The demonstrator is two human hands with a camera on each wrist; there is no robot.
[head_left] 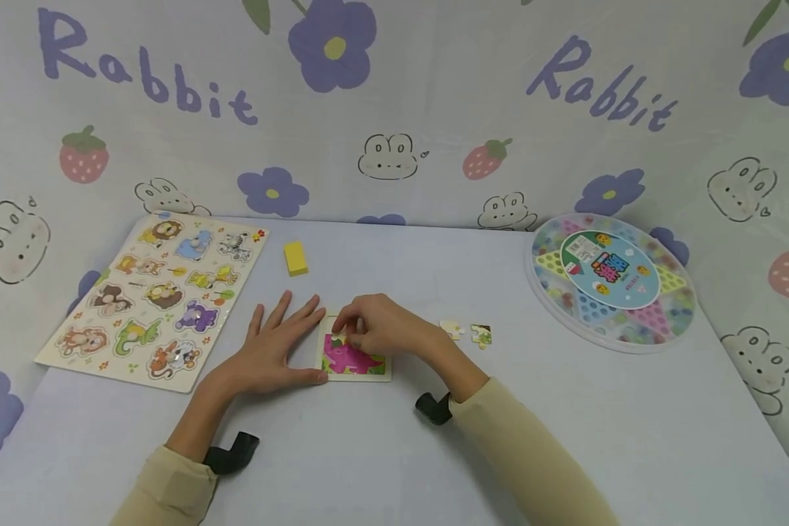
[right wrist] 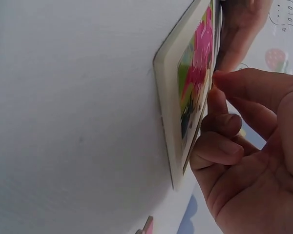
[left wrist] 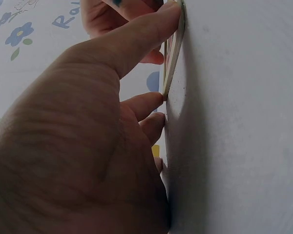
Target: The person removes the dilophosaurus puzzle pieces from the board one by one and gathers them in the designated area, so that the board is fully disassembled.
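Observation:
A small framed jigsaw puzzle [head_left: 358, 378] with a pink dinosaur picture lies on the table before the person. The left hand [head_left: 272, 358] has its fingers spread on the tabletop, with thumb and index fingertip at the frame's left corners. In the left wrist view the thumb rests along the edge of the board [left wrist: 173, 63]. The right hand [head_left: 388, 325] bends over the upper part of the puzzle. Its thumb and index finger pinch a puzzle piece low over the picture, mostly hidden by the fingers. The right wrist view shows these fingertips right at the board [right wrist: 167, 107].
Two loose puzzle pieces [head_left: 481, 334] lie beyond the right forearm. A yellow block [head_left: 296, 258] sits behind the left hand. An animal puzzle board [head_left: 171, 292] occupies the left side, and a round game board in clear wrap [head_left: 611, 281] the back right. Patterned cloth hangs behind.

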